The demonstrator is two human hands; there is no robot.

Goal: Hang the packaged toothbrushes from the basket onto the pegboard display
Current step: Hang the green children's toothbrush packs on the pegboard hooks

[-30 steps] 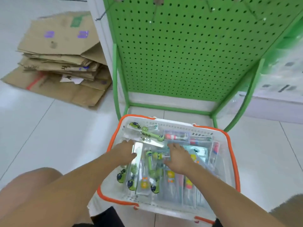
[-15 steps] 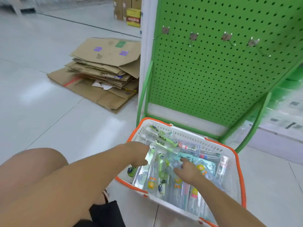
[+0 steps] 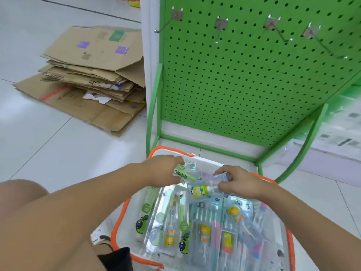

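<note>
Over the basket [image 3: 116, 227], left hand [image 3: 163, 171] gripping a green pack [image 3: 184, 171], right hand [image 3: 239, 182] pinching a blue one [image 3: 205, 189] (print unreadable).

Both hands have lifted toothbrush packs up from the pile in the basket.

The left hand [image 3: 164, 171], which lay flat on the packs a second ago, now grips a green toothbrush pack [image 3: 184, 172] near the basket's [image 3: 121, 216] far rim. The right hand [image 3: 237, 182], earlier pressing down among the packs, now pinches a clear pack with a yellow cartoon toothbrush [image 3: 205, 187], raised and tilted above the rest. The camera has tipped up, bringing four metal hooks [image 3: 220, 25] on the pegboard [image 3: 244, 79] into sight.
</note>
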